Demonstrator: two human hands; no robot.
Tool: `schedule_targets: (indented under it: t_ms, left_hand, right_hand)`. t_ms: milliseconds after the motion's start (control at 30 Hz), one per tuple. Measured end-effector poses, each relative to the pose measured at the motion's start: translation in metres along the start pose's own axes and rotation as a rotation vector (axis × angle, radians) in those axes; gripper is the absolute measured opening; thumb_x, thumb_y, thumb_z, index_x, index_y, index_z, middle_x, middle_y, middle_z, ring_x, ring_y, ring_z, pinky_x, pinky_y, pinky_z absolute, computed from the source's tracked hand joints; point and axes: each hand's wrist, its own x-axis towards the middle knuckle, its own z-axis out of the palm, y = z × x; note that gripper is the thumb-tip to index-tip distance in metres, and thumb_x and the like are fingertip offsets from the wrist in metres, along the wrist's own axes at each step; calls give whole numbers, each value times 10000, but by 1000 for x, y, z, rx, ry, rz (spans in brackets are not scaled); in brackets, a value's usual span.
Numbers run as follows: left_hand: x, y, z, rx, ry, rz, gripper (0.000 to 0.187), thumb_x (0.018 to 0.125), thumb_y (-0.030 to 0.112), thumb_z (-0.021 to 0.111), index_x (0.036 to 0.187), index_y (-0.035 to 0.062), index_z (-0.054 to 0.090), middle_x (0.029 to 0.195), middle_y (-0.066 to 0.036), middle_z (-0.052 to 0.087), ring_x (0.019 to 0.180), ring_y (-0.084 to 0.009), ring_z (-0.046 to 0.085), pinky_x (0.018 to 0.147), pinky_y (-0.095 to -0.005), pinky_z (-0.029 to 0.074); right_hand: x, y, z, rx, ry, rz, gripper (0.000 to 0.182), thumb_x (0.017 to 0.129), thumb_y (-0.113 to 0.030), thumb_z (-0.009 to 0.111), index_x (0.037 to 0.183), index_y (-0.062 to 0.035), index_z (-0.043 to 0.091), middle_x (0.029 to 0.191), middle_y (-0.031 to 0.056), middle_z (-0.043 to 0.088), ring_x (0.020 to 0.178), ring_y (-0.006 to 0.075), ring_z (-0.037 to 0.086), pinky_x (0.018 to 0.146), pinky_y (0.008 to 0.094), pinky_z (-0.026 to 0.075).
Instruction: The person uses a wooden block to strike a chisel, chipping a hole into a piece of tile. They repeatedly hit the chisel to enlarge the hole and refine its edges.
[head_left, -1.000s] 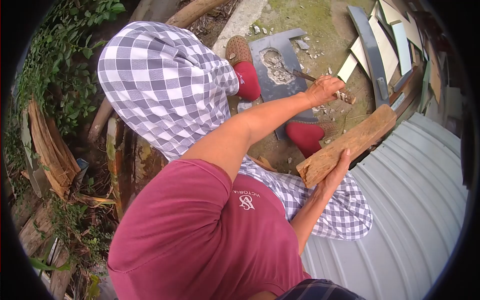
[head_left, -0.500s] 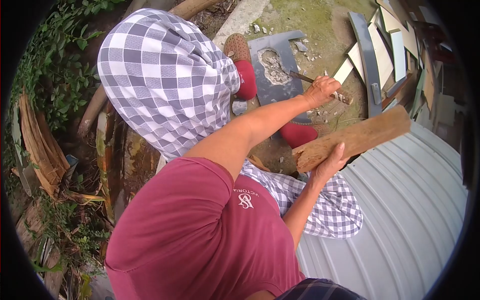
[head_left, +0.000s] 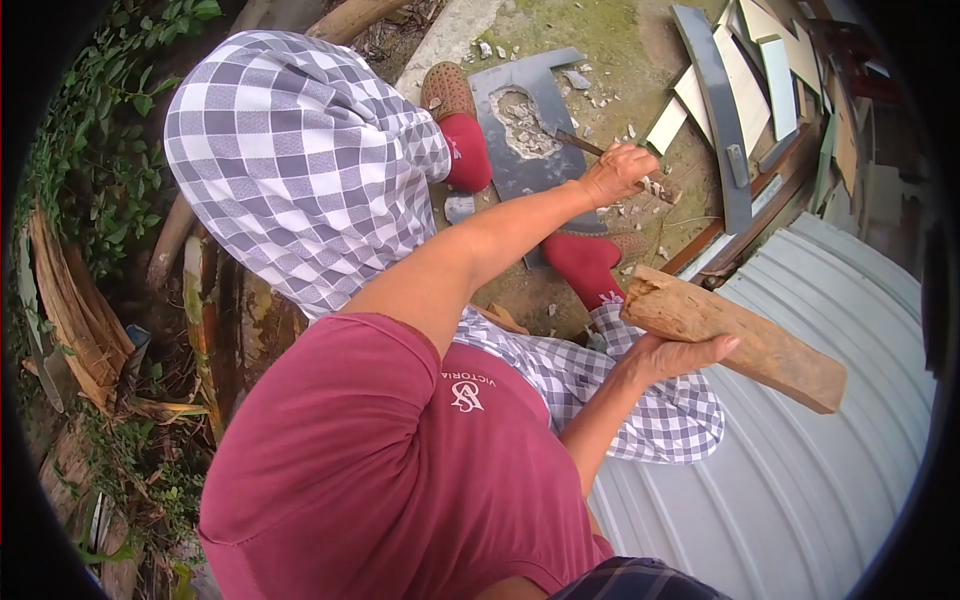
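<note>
My left hand (head_left: 620, 172) is wrapped round a chisel (head_left: 582, 144), whose dark blade slants down to the edge of a rough hole in a grey slab (head_left: 535, 182). The chisel's lower end sticks out below my fist. My right hand (head_left: 680, 358) grips a thick wooden block (head_left: 745, 335) near its middle, apart from the chisel, with the far end tilted down to the right. Pale broken chips (head_left: 525, 122) fill the hole. The slab lies on the ground between my feet, in brown clogs (head_left: 448, 92) and red socks.
Cut strips of board and tile (head_left: 735, 110) are piled at the upper right. Corrugated metal sheeting (head_left: 800, 480) lies on the right. Small rubble is scattered around the slab. Leafy plants (head_left: 110, 150) and split logs (head_left: 75, 310) are on the left.
The wooden block has swung down and away from the chisel, its far end turning from up-right to down-right. My left hand keeps the chisel at the hole. The whole view has shifted slightly.
</note>
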Motion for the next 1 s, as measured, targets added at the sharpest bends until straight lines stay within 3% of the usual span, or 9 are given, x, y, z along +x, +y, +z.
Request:
schedule_targets:
  t_ms: [100, 233, 333, 467, 567, 667, 700, 800, 1000]
  left_hand:
    - [0, -3, 1, -5, -17, -11, 392, 611, 41, 706, 951, 108, 522, 889, -47, 555, 892, -262, 548, 783, -382, 406]
    - [3, -4, -7, -34, -37, -33, 413, 600, 44, 724, 955, 109, 522, 895, -43, 554, 890, -263, 545, 790, -384, 405]
    - [-1, -2, -5, -21, -45, 9, 413, 602, 44, 731, 951, 114, 522, 904, -38, 548, 891, -263, 541, 791, -384, 405]
    - [-5, -3, -2, -13, -69, 18, 405, 607, 54, 734, 946, 115, 522, 925, -37, 548, 894, -261, 539, 797, -383, 406]
    - [-3, -3, 0, -5, -80, 12, 396, 615, 60, 731, 948, 108, 521, 943, -39, 553, 904, -265, 540, 800, -386, 405]
    - [-3, -5, -3, -14, -50, 29, 393, 617, 60, 721, 955, 96, 525, 949, -53, 566, 918, -277, 546, 803, -390, 412]
    - [-2, -6, -5, -12, -62, 8, 392, 618, 58, 714, 961, 91, 527, 944, -62, 571, 923, -284, 549, 804, -393, 416]
    - [6, -12, -9, 1, -29, 12, 392, 619, 53, 703, 969, 85, 529, 938, -78, 579, 923, -295, 553, 804, -397, 423]
    - [-3, -9, -8, -25, -23, -6, 378, 624, 56, 699, 958, 80, 526, 896, -88, 552, 915, -297, 543, 815, -396, 420]
  right_hand:
    - [-25, 74, -22, -361, -308, 290, 680, 866, -355, 586, 1348, 38, 312, 1248, 170, 446, 1091, 222, 478, 959, 373, 387]
    - [-12, 54, -19, -187, -348, 485, 571, 862, -368, 604, 1262, -13, 404, 1098, 109, 515, 963, 213, 552, 809, 340, 490]
    - [21, 4, -18, -42, -129, 311, 583, 835, -427, 615, 1199, -11, 429, 1002, 126, 574, 867, 239, 596, 753, 351, 529]
    - [64, -68, -29, -93, 24, -125, 776, 771, -577, 603, 1228, 7, 376, 1086, 182, 483, 1028, 271, 543, 880, 406, 506]
    - [42, -51, -17, -55, 53, -170, 817, 785, -576, 587, 1259, 45, 349, 1151, 202, 464, 1102, 282, 505, 940, 429, 463]
    - [3, 52, -30, -286, -97, -2, 699, 869, -395, 571, 1337, 48, 301, 1297, 178, 413, 1144, 287, 481, 933, 406, 435]
    - [-12, 71, -22, -428, -376, 233, 610, 880, -331, 569, 1329, 13, 341, 1240, 146, 456, 1093, 249, 510, 883, 362, 454]
    - [-16, 57, -21, -246, -422, 463, 568, 862, -360, 597, 1261, 2, 418, 1067, 99, 543, 917, 187, 585, 738, 305, 516]
    - [55, -57, -32, -72, -101, 69, 640, 823, -465, 611, 1197, 15, 413, 991, 155, 569, 907, 263, 598, 759, 386, 547]
